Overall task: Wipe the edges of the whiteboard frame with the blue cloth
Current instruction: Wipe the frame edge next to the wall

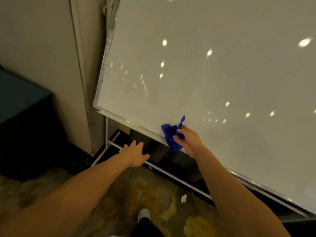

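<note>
While the head view looks down along a tilted whiteboard (pixel 213 82), the right hand (pixel 189 141) is closed around a bunched blue cloth (pixel 171 135), pressing it against the bottom rail of the frame (pixel 136 124). Hand and cloth sit at about five o'clock from the board's lower-left corner, partway along that rail. One loose tail of cloth points toward twelve o'clock over the board face.

The left hand (pixel 135 154) is open, fingers spread, empty; it hovers below the rail at roughly eight o'clock from the cloth. Whether it touches the white stand bar (pixel 171 175) beneath cannot be told.

Progress, as a judgement: the wipe is under way on the bottom edge only. Nothing visible shows which stretches are already clean. Still apparently outstanding are the rest of the bottom rail toward four o'clock, the left upright running to twelve o'clock, and the top and right edges, which lie out of sight.

A white scrap (pixel 183 198) lies on the floor (pixel 119 194), near a shoe (pixel 144 213).
</note>
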Motion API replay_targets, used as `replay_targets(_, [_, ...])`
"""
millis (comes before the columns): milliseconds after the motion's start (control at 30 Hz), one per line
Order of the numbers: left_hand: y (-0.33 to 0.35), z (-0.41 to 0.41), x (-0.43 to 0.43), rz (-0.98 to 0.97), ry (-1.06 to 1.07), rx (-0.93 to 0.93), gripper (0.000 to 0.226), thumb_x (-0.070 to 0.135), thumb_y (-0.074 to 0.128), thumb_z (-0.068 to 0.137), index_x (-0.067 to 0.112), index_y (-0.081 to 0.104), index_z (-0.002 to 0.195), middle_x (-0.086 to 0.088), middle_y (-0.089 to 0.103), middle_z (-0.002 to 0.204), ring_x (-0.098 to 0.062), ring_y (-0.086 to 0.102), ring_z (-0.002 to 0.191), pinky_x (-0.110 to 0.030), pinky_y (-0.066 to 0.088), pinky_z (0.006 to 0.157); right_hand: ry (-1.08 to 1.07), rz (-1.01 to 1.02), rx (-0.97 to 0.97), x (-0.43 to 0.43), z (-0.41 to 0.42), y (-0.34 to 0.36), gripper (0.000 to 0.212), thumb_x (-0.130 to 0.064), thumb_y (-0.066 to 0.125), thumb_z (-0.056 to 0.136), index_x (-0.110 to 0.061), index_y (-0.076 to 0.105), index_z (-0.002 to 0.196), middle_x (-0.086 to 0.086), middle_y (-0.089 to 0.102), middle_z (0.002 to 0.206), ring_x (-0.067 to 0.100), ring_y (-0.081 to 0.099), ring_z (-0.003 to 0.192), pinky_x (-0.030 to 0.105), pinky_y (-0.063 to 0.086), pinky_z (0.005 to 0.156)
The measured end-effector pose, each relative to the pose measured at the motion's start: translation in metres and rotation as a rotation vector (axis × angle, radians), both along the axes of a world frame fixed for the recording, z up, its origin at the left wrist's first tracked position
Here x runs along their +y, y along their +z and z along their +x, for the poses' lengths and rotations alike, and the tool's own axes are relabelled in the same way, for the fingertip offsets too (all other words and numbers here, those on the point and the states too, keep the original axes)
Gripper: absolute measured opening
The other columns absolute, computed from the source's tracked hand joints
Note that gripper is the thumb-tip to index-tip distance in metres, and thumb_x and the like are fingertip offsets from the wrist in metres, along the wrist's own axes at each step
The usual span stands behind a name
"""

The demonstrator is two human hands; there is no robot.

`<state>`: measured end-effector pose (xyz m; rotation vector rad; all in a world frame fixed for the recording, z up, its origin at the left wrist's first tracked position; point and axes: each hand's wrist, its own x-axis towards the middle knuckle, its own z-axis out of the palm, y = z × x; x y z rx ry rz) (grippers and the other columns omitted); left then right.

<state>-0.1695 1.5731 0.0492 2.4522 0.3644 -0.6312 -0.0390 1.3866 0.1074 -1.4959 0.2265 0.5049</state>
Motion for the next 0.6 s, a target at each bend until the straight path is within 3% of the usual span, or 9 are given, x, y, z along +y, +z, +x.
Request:
replay_targets(67, [-0.021, -0.001, -0.004, -0.189, 0.169, -0.02, 0.08, 0.055, 0.051, 0.095, 0.016, 0.018, 0.157, -0.015, 0.023, 0.163, -0.041, 0.034, 0.143, -0.05, 0.035, 0.115, 0.391, -0.423, -0.199, 0.009, 0.009, 0.002, 0.054, -0.002, 0.062, 0.092, -0.008, 0.047, 0.144, 0.028, 0.059, 0.112, 0.027, 0.061, 0.089, 0.032, 0.052, 0.083])
replay_targets(133, [-0.035, 0.004, -0.007, -0.386, 0.379, -0.034, 0.083, 0.051, 0.056, 0.095, 0.012, 0.017, 0.157, -0.016, 0.037, 0.157, -0.034, 0.046, 0.135, -0.037, 0.042, 0.108, 0.787, -0.782, -0.527, 0.018, 0.019, 0.003, 0.067, -0.007, 0.063, 0.089, -0.019, 0.04, 0.15, 0.008, 0.057, 0.128, 0.027, 0.059, 0.115, 0.025, 0.042, 0.098])
replay_targets(167, [-0.038, 0.009, -0.008, -0.492, 0.511, -0.026, 0.085, 0.052, 0.057, 0.094, 0.012, 0.016, 0.157, -0.015, 0.039, 0.155, -0.033, 0.049, 0.132, -0.035, 0.044, 0.104, 0.997, -0.873, -0.721, 0.023, 0.025, 0.0, 0.07, -0.007, 0.062, 0.088, -0.02, 0.037, 0.152, 0.007, 0.052, 0.139, 0.029, 0.052, 0.127, 0.022, 0.036, 0.102])
replay_targets(233, [-0.041, 0.027, -0.01, -0.752, 0.841, 0.015, 0.082, 0.058, 0.057, 0.092, 0.018, 0.023, 0.156, -0.013, 0.044, 0.152, -0.034, 0.058, 0.12, -0.042, 0.051, 0.096, 1.353, -1.022, -1.051, 0.036, 0.037, -0.011, 0.076, -0.008, 0.058, 0.088, -0.024, 0.028, 0.156, 0.013, 0.03, 0.16, 0.036, 0.032, 0.142, 0.035, 0.027, 0.115])
replay_targets(333, [-0.047, 0.062, -0.019, -1.212, 1.266, -0.073, 0.066, 0.067, 0.051, 0.089, 0.018, 0.054, 0.134, -0.014, 0.057, 0.137, -0.035, 0.064, 0.101, -0.047, 0.053, 0.084, 1.71, -1.141, -1.28, 0.047, 0.054, -0.036, 0.083, -0.021, 0.058, 0.09, -0.025, 0.012, 0.159, 0.013, 0.001, 0.167, 0.037, 0.003, 0.152, 0.05, 0.015, 0.123])
replay_targets(400, [-0.054, 0.081, -0.035, -1.433, 1.455, -0.204, 0.065, 0.072, 0.048, 0.087, 0.017, 0.064, 0.116, -0.014, 0.063, 0.126, -0.037, 0.063, 0.107, -0.052, 0.053, 0.09, 1.91, -1.154, -1.34, 0.042, 0.06, -0.051, 0.089, -0.036, 0.057, 0.093, -0.018, 0.0, 0.159, 0.014, -0.006, 0.167, 0.036, -0.005, 0.152, 0.049, 0.003, 0.124])
replay_targets(467, [-0.06, 0.097, -0.056, -1.588, 1.554, -0.276, 0.072, 0.08, 0.048, 0.08, 0.018, 0.068, 0.112, -0.013, 0.066, 0.12, -0.037, 0.061, 0.112, -0.054, 0.052, 0.095, 1.963, -1.203, -1.479, 0.028, 0.067, -0.06, 0.093, -0.05, 0.052, 0.093, -0.014, -0.004, 0.158, 0.014, -0.011, 0.166, 0.037, -0.012, 0.152, 0.049, -0.005, 0.124])
replay_targets(600, [-0.072, 0.116, -0.085, -1.826, 1.657, -0.437, 0.089, 0.087, 0.046, 0.073, 0.017, 0.065, 0.125, -0.015, 0.066, 0.127, -0.039, 0.061, 0.117, -0.056, 0.048, 0.1, 1.988, -1.314, -1.759, 0.012, 0.091, -0.059, 0.094, -0.068, 0.042, 0.091, -0.015, 0.004, 0.158, 0.018, -0.008, 0.166, 0.038, -0.013, 0.151, 0.05, -0.015, 0.119])
